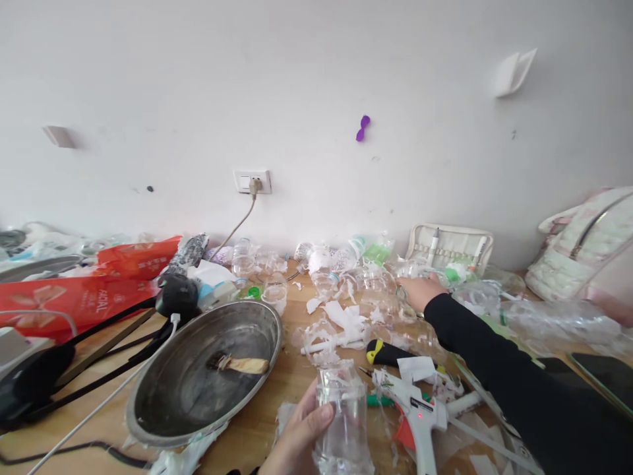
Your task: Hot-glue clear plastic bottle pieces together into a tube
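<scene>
At the bottom middle, my left hand point(307, 430) is closed around a transparent cut plastic bottle point(345, 415), thumb across its side. My right hand point(422, 291) reaches out to the back right, among crumpled transparent plastic pieces point(378, 280). Its fingers are partly hidden, so whether it grips anything does not show. A white glue gun point(420, 408) with a small red light lies just right of the held bottle. Behind the glue gun is a black and yellow tool handle point(388, 353). White paper scraps point(346, 316) are scattered between my hands.
A metal basin point(148, 412) holding a brush point(244, 365) stands left of centre. Further left are a red bag point(99, 300), a black strapped object point(178, 295) and a white cable point(106, 389). A pen case point(450, 243), backpack point(583, 247) and phone point(606, 376) occupy the right.
</scene>
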The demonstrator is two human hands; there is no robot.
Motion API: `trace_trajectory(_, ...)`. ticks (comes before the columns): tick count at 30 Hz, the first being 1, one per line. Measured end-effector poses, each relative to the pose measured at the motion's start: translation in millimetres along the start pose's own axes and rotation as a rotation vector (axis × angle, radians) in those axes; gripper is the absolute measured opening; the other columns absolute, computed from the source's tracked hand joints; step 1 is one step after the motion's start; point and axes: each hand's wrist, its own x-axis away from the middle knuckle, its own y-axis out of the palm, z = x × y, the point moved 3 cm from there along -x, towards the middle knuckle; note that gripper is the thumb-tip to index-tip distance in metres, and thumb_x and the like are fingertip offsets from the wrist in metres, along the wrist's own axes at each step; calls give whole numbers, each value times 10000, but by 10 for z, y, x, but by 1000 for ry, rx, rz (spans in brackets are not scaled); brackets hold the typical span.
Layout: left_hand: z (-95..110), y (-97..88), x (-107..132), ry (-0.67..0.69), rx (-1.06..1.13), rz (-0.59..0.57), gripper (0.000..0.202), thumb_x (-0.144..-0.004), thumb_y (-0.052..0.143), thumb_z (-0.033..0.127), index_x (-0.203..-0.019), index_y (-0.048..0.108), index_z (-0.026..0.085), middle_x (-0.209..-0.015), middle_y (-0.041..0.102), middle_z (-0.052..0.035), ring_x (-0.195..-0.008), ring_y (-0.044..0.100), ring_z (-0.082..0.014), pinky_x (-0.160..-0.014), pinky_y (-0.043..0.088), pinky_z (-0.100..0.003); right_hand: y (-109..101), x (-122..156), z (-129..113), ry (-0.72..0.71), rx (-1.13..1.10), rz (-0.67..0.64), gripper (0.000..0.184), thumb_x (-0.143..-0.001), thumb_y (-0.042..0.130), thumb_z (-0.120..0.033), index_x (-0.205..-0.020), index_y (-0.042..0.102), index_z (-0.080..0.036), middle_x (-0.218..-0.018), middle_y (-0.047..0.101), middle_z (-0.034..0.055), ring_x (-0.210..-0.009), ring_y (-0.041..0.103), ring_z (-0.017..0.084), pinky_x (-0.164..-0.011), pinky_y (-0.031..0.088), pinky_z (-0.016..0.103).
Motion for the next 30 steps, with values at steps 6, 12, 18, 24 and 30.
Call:
trace_trajectory(6, 23, 19, -2, 23, 1, 17, 507, -655, 666, 317, -1148, 566, 253, -951, 699, -75, -902, 615, -288, -782, 435, -388, -59, -46, -39, 74, -104, 91, 128, -864, 546, -241, -879, 606, -130, -962, 612, 55, -1001, 535, 223, -905, 376, 473)
trace_trajectory(12, 25, 87, 30, 58, -37, -73, 483, -532, 777, 321, -991, 643, 254, -993, 679, -57, -950, 594, -277, -804, 408, -349, -502, 378, -150, 177, -510, 369, 124, -874, 454, -233, -873, 531, -136, -1018, 543, 101, -942, 538, 218, -854, 414, 409)
trace_trajectory(18, 21, 178, 60, 50, -8, -210, 514, -483, 804, 352, -965, 647, 269, -904, 670, -30, -867, 599, -229, -789, 400, -329, -576, 1092, -632, -113, -1175, 133, 181, -843, 299, -332, -970, 368, -224, -886, 596, 14, -553, 589, 120, -515, 509, 263)
trace_trajectory(24, 44, 196, 61, 53, -61, -231, 496, -525, 781, 353, -989, 635, 259, -914, 674, -45, -835, 597, -220, -728, 404, -304, -457, 1292, -812, -288, -1391, -314, 501, -749, 547, -297, -1229, 445, -199, -1188, 543, 86, -1100, 508, 223, -907, 420, 376)
trace_trajectory(30, 39, 252, 26, 92, -42, -292, 506, -547, 761, 356, -1029, 634, 267, -945, 673, -65, -938, 580, -280, -822, 371, -367, -454, 1300, -955, -500, -1344, -214, 319, -863, 463, -238, -1165, 564, -227, -1284, 482, 37, -1170, 442, 160, -998, 339, 322)
